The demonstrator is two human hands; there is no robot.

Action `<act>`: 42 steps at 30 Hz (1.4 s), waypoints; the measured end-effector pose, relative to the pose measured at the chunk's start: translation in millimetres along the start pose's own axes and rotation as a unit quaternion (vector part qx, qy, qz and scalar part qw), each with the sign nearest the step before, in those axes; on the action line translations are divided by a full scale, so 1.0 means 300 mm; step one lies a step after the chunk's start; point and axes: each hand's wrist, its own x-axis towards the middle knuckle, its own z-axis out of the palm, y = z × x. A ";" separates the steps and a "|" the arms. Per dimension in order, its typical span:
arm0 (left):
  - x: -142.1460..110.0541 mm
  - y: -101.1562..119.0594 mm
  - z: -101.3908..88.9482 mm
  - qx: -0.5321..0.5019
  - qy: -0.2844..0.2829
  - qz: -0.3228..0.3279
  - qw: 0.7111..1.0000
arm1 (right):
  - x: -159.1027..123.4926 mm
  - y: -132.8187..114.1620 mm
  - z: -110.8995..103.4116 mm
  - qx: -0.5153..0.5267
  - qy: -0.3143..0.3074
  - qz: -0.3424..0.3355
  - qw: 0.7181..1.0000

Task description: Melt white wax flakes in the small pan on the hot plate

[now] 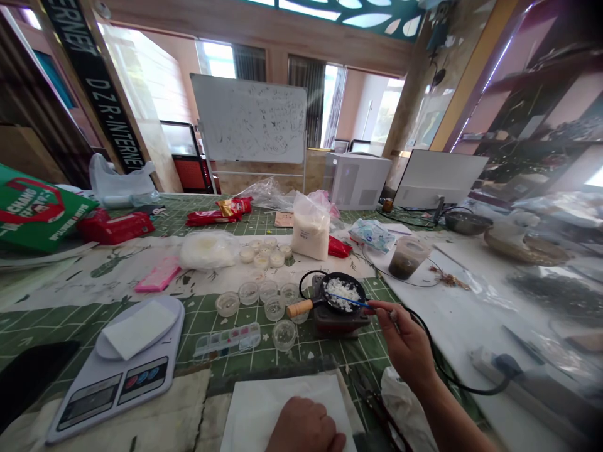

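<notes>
The right hand (405, 339) pinches a thin blue stick (357, 303) between thumb and fingers, its far end among the white bits (343, 290) in a small black pan (335, 276). The pan sits on top of a small dark stove (336, 324), with its wooden handle (300, 307) pointing toward the left. The left hand (306, 428) rests on a sheet of white paper (252, 408) at the near edge, fingers curled under; the palm is hidden, so I cannot tell whether it holds anything. Just left of the pan, several clear round dishes (284, 336) stand on the green checked cloth (202, 314), near a long plastic box with small compartments (228, 339). Farther left is a white scale (176, 314) with a folded paper (140, 328) lying on its plate. Behind the pan stand more small dishes (270, 256) with pale contents and an upright bag of white grains (311, 235). A plastic cup (409, 257), dark in its lower part, stands beyond the right hand, and a crumpled white tissue (402, 402) lies below the right wrist.
</notes>
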 end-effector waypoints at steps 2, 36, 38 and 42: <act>0.002 0.003 -0.009 0.000 -0.008 -0.004 1.000 | -0.001 -0.005 -0.008 0.006 0.017 0.013 1.000; -0.014 0.009 -0.016 -0.013 0.073 0.001 0.997 | 0.034 0.085 0.005 -0.086 0.007 -0.069 0.994; -0.016 0.009 -0.013 -0.020 0.093 0.003 0.995 | 0.041 0.090 0.004 -0.079 0.002 -0.060 0.995; -0.014 0.013 -0.025 -0.023 0.122 0.003 0.992 | 0.047 0.091 0.003 -0.078 0.034 -0.046 0.995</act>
